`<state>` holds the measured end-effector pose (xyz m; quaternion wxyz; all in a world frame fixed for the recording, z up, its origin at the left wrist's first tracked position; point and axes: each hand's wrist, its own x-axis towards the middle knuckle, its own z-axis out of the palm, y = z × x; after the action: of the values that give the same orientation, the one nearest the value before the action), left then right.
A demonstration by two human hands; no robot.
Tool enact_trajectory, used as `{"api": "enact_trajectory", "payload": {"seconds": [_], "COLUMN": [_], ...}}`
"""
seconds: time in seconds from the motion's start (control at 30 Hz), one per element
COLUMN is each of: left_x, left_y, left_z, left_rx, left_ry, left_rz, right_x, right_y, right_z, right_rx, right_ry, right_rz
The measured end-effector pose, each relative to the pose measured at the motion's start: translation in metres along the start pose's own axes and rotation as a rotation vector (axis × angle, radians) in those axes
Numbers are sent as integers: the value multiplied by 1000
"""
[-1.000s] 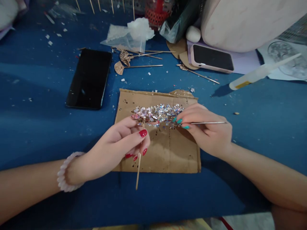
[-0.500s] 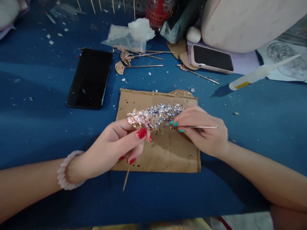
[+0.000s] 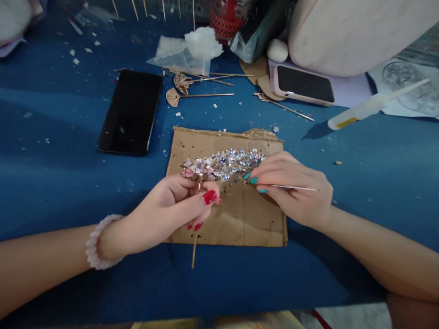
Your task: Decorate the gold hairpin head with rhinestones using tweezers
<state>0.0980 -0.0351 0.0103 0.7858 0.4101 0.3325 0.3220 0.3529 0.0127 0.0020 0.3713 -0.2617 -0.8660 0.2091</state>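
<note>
A blue cloth-covered table [image 3: 51, 151], speckled with pale chips, bears a worn brown cardboard sheet [image 3: 240, 219] pocked with small holes. Across the sheet's upper part lies a glittering heap of small iridescent sequins and stones [image 3: 233, 161]. The left hand [image 3: 171, 212], red-nailed, is closed in a pinch around a gold metal hairpin with a decorated leaf-shaped head [image 3: 196, 176]; its thin stem runs down past the fingers and off the cardboard's near edge, the head held just at the heap's left end. The right hand [image 3: 295, 189], teal-nailed, is closed pen-fashion on a thin silver metal pick [image 3: 291, 187], whose tip lies toward the heap. Work this fine seems to call for braced wrists, a steady pin head and one stone lifted at a time. Beyond lie a black glossy smartphone [image 3: 132, 112], a second phone in a pink case [image 3: 303, 84], a white glue bottle with a long nozzle [image 3: 370, 105] and spare gold hairpins [image 3: 195, 89].
</note>
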Motion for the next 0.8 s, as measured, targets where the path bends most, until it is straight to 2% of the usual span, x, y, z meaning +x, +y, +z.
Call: {"api": "enact_trajectory", "payload": {"seconds": [0.1,0.2,0.3,0.43,0.8], "left_x": [1,4,6,6,6], "left_y": [2,5,7,6,8], "left_z": [1,2,1,1,2], "left_rx": [35,72,110,148,146], "left_ry": [-3,35,62,68,65], "left_rz": [0,-28,-61,-45,-64], "right_x": [4,10,15,18,20], "right_y": [-4,-7,-7,-6,-5], "right_z": [2,7,13,19,21], "right_rx": [-25,-56,-80,-73,-63], "right_ry": [-24,-4,-40,-59,-65], "right_rz": [5,17,63,86,88]}}
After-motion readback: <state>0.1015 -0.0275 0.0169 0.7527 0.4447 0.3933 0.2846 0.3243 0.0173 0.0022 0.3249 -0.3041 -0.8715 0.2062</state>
